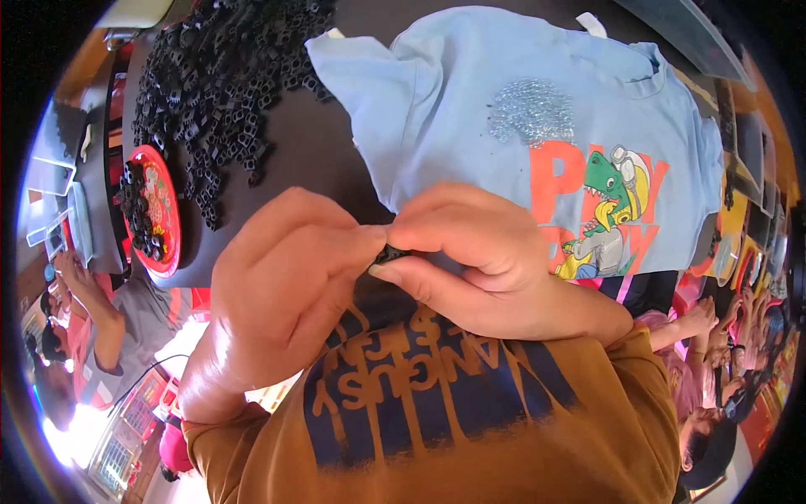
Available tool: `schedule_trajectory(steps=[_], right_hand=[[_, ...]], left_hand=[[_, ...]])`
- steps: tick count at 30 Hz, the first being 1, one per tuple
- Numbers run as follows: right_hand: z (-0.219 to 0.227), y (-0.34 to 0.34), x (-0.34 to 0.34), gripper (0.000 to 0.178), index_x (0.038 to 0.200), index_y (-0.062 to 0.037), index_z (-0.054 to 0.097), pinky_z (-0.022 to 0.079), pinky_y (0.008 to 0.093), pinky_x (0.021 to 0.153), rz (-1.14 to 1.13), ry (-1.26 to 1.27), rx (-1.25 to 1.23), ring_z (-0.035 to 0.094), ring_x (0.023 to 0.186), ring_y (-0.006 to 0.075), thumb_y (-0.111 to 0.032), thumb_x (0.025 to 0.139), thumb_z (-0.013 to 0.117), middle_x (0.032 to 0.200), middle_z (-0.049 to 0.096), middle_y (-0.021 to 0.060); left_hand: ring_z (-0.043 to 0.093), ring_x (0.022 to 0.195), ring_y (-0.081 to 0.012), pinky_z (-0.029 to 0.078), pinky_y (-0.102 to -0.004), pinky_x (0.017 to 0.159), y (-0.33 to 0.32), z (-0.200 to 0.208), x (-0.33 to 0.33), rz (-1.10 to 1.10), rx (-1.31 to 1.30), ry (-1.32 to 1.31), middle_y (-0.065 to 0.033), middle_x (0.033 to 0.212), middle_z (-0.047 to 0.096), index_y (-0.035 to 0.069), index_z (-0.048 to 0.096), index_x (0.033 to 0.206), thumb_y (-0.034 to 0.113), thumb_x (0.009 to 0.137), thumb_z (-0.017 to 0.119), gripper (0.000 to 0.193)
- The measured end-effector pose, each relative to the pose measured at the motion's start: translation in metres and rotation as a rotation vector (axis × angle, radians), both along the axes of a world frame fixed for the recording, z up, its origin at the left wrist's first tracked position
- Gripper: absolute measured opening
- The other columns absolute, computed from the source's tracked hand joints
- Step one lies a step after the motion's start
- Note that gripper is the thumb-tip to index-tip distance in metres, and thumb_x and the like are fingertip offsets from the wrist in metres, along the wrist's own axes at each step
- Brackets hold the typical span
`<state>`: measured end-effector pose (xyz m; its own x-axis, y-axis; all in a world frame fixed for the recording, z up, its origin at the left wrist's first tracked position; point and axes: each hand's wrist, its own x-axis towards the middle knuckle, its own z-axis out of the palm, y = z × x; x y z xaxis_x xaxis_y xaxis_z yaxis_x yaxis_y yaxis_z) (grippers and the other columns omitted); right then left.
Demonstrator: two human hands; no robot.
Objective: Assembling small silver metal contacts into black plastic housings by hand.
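Close in front of my chest, both hands meet at a small black plastic part (pixel 390 254). My right hand (pixel 483 265) is closed, pinching it between thumb and forefinger. My left hand (pixel 290 273) is closed too, its fingertips pressed against the part from the other side; most of the part is hidden by the fingers. Beyond my left hand spreads a large heap of similar black plastic parts (pixel 227 92). A light blue T-shirt (pixel 470 92) with a cartoon dinosaur print lies flat beyond my right hand. On it rests a cluster of tiny shiny, metal-looking pieces (pixel 533 111).
A red patterned plate (pixel 174 220) holding more black parts sits at the table's left edge. The dark tabletop (pixel 315 147) shows between heap and shirt. Translucent bins (pixel 701 38) stand at the far right. Other people sit at both sides; a person's arm (pixel 94 302) shows on the left.
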<state>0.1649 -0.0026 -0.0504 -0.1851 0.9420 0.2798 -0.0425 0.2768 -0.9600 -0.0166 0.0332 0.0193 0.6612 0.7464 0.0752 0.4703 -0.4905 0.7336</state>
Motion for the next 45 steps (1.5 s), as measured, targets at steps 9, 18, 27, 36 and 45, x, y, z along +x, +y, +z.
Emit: schedule_trajectory(steps=[9, 18, 27, 36, 45], right_hand=[[-0.005, 0.002, -0.005, 0.015, 0.086, -0.0041, 0.063, 0.043, 0.0339, 0.053, -0.109, 0.039, 0.086, 0.057, 0.064, 0.0259, -0.006, 0.073, 0.070, 0.072, 0.058, 0.0086], [-0.007, -0.001, 0.001, 0.011, 0.082, -0.0027, 0.060, 0.041, 0.0375, 0.056, -0.126, 0.062, 0.080, 0.055, 0.067, 0.0283, -0.008, 0.076, 0.067, 0.072, 0.055, 0.0090], [-0.001, -0.003, 0.004, 0.012, 0.081, -0.0015, 0.062, 0.040, 0.0323, 0.052, -0.006, 0.160, -0.089, 0.055, 0.062, 0.0221, -0.008, 0.075, 0.071, 0.071, 0.056, 0.0075], [0.003, 0.002, 0.012, 0.023, 0.097, 0.0001, 0.064, 0.046, 0.0292, 0.064, 0.105, 0.176, -0.118, 0.061, 0.075, 0.0213, 0.004, 0.075, 0.069, 0.086, 0.064, 0.0108], [0.004, 0.012, 0.006, 0.023, 0.098, 0.0022, 0.062, 0.045, 0.0284, 0.069, 0.188, 0.169, -0.103, 0.058, 0.081, 0.0207, 0.003, 0.077, 0.068, 0.090, 0.062, 0.0109]], left_hand=[[0.057, 0.073, -0.0148, 0.047, -0.0239, 0.060, -0.011, 0.001, 0.007, 0.384, -0.337, -0.046, -0.0087, 0.084, 0.057, -0.003, 0.060, 0.097, -0.010, 0.077, 0.055, 0.021], [0.056, 0.062, -0.0166, 0.044, -0.0253, 0.055, -0.007, 0.003, 0.010, 0.224, -0.181, 0.107, -0.0101, 0.077, 0.058, -0.005, 0.060, 0.097, -0.009, 0.078, 0.056, 0.020], [0.058, 0.066, -0.0262, 0.045, -0.0316, 0.060, -0.015, 0.007, 0.011, 0.155, 0.028, 0.118, -0.0135, 0.077, 0.061, -0.003, 0.063, 0.095, -0.009, 0.075, 0.058, 0.022], [0.055, 0.061, -0.0107, 0.041, -0.0203, 0.055, -0.004, 0.012, 0.011, 0.331, -0.519, -0.192, -0.0077, 0.078, 0.058, -0.006, 0.063, 0.094, -0.007, 0.079, 0.057, 0.016], [0.053, 0.059, -0.0073, 0.041, -0.0179, 0.052, -0.002, 0.013, -0.001, 0.399, -0.688, -0.292, -0.0057, 0.079, 0.055, -0.006, 0.062, 0.094, -0.003, 0.081, 0.057, 0.015]])
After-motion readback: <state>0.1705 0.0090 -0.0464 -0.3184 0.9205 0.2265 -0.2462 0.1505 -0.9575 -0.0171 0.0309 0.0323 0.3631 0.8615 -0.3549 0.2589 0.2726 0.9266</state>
